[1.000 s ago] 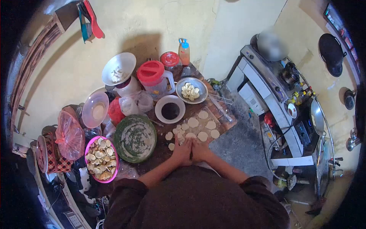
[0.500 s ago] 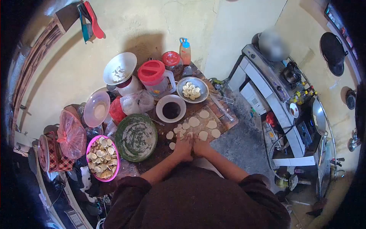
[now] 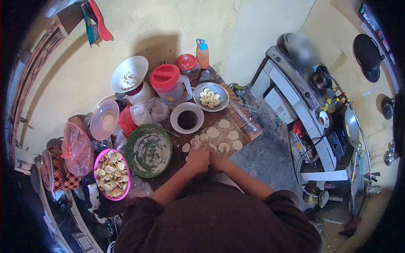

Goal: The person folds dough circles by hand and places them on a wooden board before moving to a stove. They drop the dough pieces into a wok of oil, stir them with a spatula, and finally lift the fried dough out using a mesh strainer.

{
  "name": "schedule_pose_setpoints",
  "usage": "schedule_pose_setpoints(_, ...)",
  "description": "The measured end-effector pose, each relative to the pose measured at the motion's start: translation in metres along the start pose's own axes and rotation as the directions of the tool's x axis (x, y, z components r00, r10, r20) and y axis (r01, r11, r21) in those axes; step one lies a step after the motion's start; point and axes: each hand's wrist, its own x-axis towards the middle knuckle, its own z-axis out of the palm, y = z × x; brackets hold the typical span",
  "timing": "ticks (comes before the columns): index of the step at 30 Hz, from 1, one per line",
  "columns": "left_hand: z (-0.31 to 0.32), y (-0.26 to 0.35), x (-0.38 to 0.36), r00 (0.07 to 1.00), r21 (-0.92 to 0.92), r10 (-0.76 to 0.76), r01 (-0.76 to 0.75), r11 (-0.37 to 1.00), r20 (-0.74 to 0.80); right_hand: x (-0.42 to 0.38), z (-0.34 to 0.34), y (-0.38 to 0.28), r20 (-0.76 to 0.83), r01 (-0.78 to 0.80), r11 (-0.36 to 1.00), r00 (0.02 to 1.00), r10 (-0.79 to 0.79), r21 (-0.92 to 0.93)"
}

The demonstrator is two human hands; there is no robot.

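Flat, pale dough rounds [image 3: 213, 132] lie on a floured wooden board [image 3: 240, 134], with smaller dough pieces clustered at its left. My left hand [image 3: 198, 157] reaches over that cluster with its fingers stretched out, touching the pieces. Close beside it, my right hand [image 3: 220, 162] is low over the board's near edge, fingers extended toward a dough round [image 3: 223, 148]. Some dough under the fingers is partly hidden. Left of my hands stands a green basin [image 3: 148, 151] dusted with flour. Beyond them is a white bowl [image 3: 174, 120] of dark liquid.
A pink basket [image 3: 130, 180] of pale slices stands at the left. Behind the board are a metal strainer [image 3: 228, 100] with rounded pale pieces, a red-lidded pitcher [image 3: 166, 82] and a sauce bottle [image 3: 203, 57]. A stove [image 3: 291, 74] stands at the right.
My left hand has shifted slightly left and forward, farther over the small dough pieces. My right hand has drawn slightly back. The whole view has moved slightly.
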Motion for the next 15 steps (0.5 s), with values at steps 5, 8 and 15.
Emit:
schedule_pose_setpoints(5, -0.008, -0.024, -0.022, 0.950, -0.085, -0.156, 0.138, 0.987, -0.271, -0.009, -0.020, -0.001, 0.154, 0.145, 0.989, 0.977, -0.147, 0.027)
schedule_pose_setpoints(8, 0.000, -0.030, -0.023, 0.917, -0.168, -0.195, 0.144, 0.975, -0.349, -0.003, 0.002, -0.013, 0.111, 0.032, 0.995, 0.993, -0.042, 0.090)
schedule_pose_setpoints(15, 0.015, -0.021, -0.028, 0.909, -0.313, -0.156, 0.030, 0.949, -0.387, -0.012, -0.025, -0.010, 0.111, -0.018, 0.972, 0.994, -0.008, 0.234)
